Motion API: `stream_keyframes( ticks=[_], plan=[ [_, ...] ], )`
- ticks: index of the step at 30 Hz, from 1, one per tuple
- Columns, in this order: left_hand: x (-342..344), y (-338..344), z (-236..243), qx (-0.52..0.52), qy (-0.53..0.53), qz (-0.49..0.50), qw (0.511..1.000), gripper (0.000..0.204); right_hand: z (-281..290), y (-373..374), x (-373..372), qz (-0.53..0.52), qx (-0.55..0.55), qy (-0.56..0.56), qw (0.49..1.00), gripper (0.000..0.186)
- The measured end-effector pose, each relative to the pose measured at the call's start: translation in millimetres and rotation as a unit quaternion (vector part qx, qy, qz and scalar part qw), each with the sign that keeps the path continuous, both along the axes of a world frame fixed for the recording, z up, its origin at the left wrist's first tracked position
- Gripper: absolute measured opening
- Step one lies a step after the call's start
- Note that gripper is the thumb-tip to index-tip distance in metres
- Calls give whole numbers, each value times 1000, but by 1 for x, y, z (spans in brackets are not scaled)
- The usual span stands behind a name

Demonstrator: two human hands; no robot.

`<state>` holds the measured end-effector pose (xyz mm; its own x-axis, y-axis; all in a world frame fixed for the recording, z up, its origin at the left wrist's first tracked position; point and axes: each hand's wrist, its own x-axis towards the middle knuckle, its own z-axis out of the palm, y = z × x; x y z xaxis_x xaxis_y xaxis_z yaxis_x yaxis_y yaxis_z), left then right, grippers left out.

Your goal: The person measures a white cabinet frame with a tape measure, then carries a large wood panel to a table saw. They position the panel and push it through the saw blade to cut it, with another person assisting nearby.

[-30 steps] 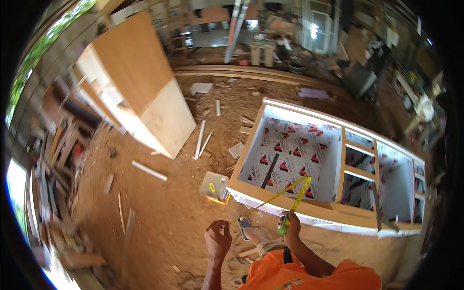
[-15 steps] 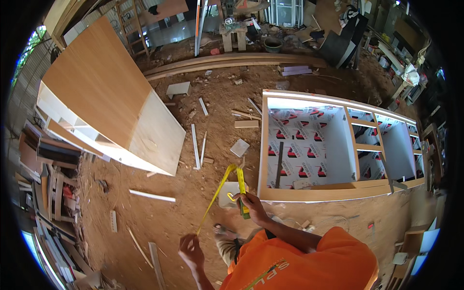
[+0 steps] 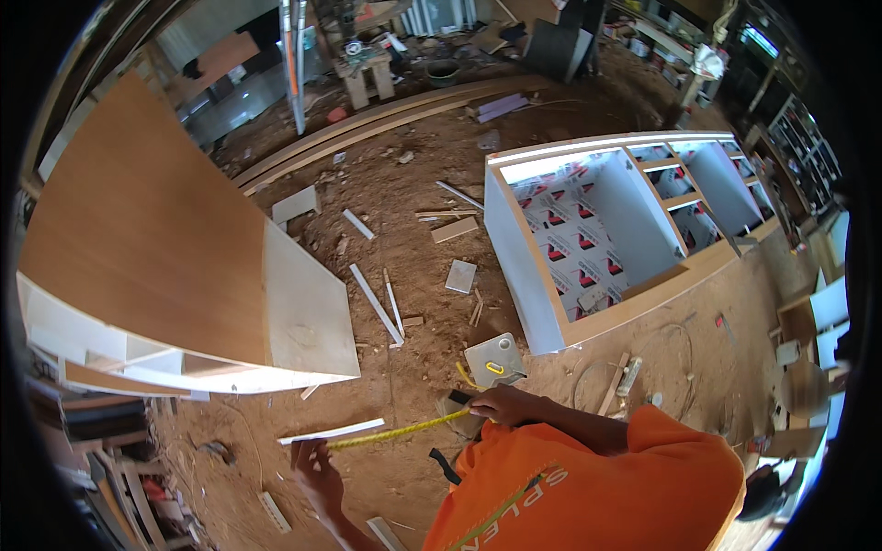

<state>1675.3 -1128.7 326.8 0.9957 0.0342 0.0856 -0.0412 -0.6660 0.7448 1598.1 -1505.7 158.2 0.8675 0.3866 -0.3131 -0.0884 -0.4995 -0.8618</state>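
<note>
A yellow tape measure blade (image 3: 400, 432) stretches almost level between my two hands, low in front of my body. My left hand (image 3: 315, 470) is closed with fingers pinched on the blade's far-left end. My right hand (image 3: 505, 404) is wrapped round the other end, and the tape's case is mostly hidden by its fingers. A short yellow curl of blade shows just above my right hand. Beyond that hand, a grey square plate (image 3: 482, 352) lies on the ground with a yellow oval ring (image 3: 495, 368) on it. A white strip (image 3: 331, 430) lies just past the blade.
At the left stands a large wood-faced cabinet (image 3: 138, 230) with a pale end. A white cabinet frame with wooden edging (image 3: 524, 275) lies at the right, its compartments facing up. Wood offcuts (image 3: 455, 230) and strips (image 3: 377, 303) litter the dirt floor. Long planks (image 3: 367, 133) lie at the back.
My view has turned, and my body now leans closer to the cabinet at left. Both hands have spread apart; the blade, steeply bent before, now runs nearly straight and level between them.
</note>
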Motion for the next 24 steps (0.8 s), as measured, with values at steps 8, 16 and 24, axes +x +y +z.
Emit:
stream_keyframes(
  ticks=[8,16,24],
  plan=[
    [196,-76,-49,20,-41,-236,971,5,-34,21,127,-231,-113,-132,957,26],
    [395,-172,-148,113,-16,-351,929,16,-35,-33,316,-541,-75,-131,827,24],
    [503,-403,-234,87,-59,-554,826,27,25,-131,378,-670,-146,-248,684,18]
  ],
)
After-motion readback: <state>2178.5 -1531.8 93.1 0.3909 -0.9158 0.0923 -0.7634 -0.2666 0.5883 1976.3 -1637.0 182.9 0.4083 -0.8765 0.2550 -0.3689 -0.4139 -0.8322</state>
